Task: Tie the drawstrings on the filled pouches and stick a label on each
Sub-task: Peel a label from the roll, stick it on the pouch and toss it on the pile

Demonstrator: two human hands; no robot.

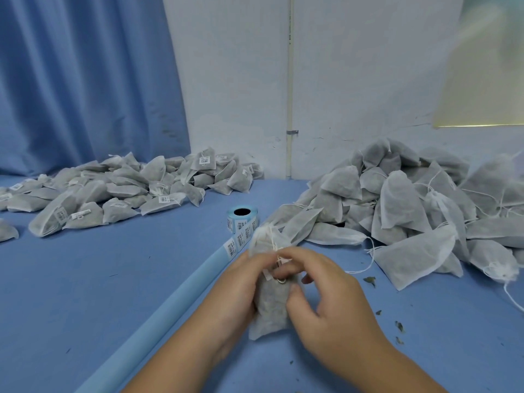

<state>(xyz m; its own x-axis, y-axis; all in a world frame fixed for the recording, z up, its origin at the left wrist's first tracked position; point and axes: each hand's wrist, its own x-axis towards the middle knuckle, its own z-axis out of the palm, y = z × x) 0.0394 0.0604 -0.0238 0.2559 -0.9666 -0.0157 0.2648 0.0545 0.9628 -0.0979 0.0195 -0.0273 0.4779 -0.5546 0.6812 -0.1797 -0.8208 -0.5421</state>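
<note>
Pouches (411,208), untied and unlabelled, heap along the surface's (85,279) right edge; a labelled pile (113,188) fills its far-left corner, so much remains. Near the front edge, left hand (241,282) and right hand (331,296) fingers grip one pouch (269,310).

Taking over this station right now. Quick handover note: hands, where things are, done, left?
Left hand grips a filled white fabric drawstring pouch; right hand pinches at its front, label there too blurred to confirm.
Blue-backed label roll stands just behind it on the blue table.
Done: labelled pouch pile, far left.
Left: unlabelled pouch pile, right, drawstrings loose.
</note>
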